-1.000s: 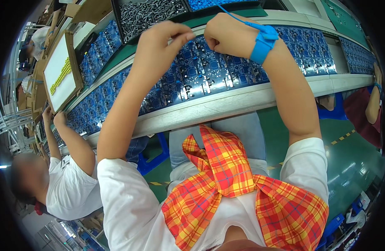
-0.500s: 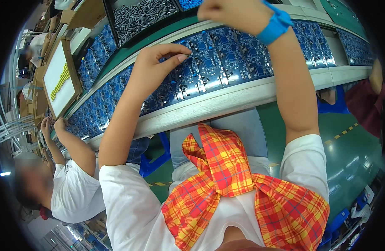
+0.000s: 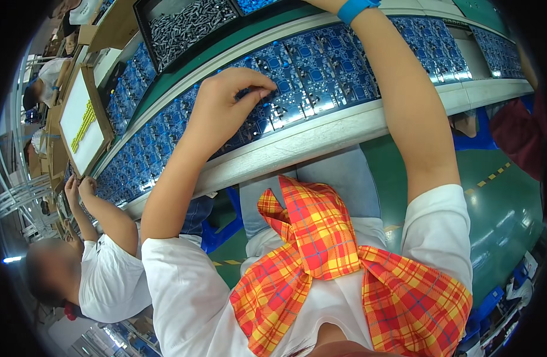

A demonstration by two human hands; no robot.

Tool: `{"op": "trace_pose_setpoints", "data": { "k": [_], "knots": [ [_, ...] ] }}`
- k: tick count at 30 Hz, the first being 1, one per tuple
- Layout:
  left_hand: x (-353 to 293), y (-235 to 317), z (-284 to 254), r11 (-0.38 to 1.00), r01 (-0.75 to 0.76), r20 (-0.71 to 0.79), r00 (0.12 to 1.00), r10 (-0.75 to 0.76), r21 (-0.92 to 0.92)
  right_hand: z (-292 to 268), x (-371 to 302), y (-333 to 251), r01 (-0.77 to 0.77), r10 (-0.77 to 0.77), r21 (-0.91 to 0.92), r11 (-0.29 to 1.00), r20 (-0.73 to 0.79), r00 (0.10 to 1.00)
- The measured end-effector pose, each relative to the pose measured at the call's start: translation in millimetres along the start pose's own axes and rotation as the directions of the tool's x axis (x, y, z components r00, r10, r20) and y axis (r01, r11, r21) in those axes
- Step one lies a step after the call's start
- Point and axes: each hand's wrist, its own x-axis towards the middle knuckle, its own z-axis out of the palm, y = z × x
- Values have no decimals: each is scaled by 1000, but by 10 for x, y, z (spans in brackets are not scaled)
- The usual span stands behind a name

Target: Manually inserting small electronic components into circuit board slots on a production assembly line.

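From my remote station, I have the left hand [image 3: 230,100] low over the row of blue circuit boards [image 3: 324,71], its thumb and forefinger drawn together at the tips. I cannot tell whether they meet or pinch a tiny part. The right hand [image 3: 327,4] runs out at the far edge, near the blue parts [image 3: 254,5], so I cannot tell how its fingers stand; a blue wristband [image 3: 355,8] circles that wrist.

The boards lie side by side from left to right, between me and the black tray [image 3: 147,41] of grey parts [image 3: 187,30], with a pale rail [image 3: 297,138] along their near side.

To work well here, I would judge it best to keep the left wrist raised off the boards, touch down with fingertips only, press straight and lightly, and reach past with the right forearm without brushing anything standing on them.

As for brands or labels, I can make out no readable writing on the boards, tray or wristband.
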Motion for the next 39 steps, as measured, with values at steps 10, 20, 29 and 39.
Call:
{"op": "trace_pose_setpoints", "data": {
  "k": [10, 20, 29, 39],
  "knots": [
    [75, -32, 40, 916, -281, 73, 960, 271, 287, 73, 31, 47, 24, -23, 3, 1000, -130, 991],
    [60, -69, 97, 924, -265, 37, 963, 265, 274, 89, -27, -56, 92, -82, 43, 995, -194, 978],
    [50, -83, 137, 941, -230, -12, 971, 240, 248, 89, -56, -131, 157, -144, 51, 986, -206, 968],
    [83, -77, 37, 893, -332, 88, 943, 321, 304, 59, -99, -231, 186, -169, 61, 981, -217, 961]
  ]
}}
